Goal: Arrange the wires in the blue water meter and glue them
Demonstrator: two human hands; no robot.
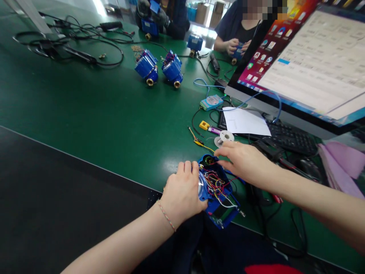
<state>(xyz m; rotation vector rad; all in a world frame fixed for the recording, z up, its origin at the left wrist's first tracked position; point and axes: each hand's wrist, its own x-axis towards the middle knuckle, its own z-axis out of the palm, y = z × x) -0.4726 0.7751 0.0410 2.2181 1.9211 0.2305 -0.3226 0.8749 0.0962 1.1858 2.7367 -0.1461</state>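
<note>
A person's left hand (182, 190) curls over the round-windowed blue cover (202, 185) of an opened blue housing (228, 217) at the near edge of a green worktop (119, 125), thumb on one side and fingers on the other. The housing's lower corner appears to reach past that edge; a slackened left grip could let it tip toward the lap.

Red, yellow and white wires (216, 182) spill between cover and housing, and any sharp pull on the two halves might strain a joint. A loose metal-tipped connector (242, 213) juts out at the lower right, where a sleeve or cable could snag it.

The right hand (242, 158) hovers at the upper end, thumb and forefinger slightly parted beside a dark round recess (209, 160); whether its grip pinches a thin wire cannot be told. A slip there could tug a lead loose.

Just beyond, a yellow crocodile clip (199, 143) lies near a white spool (226, 136); the clip's bare metal might short against exposed contacts.

Farther off, two blue brass-fitted units (146, 67) stand near the monitor (310, 64), and across the worktop co-workers' hands (232, 46) hold similar pieces.
</note>
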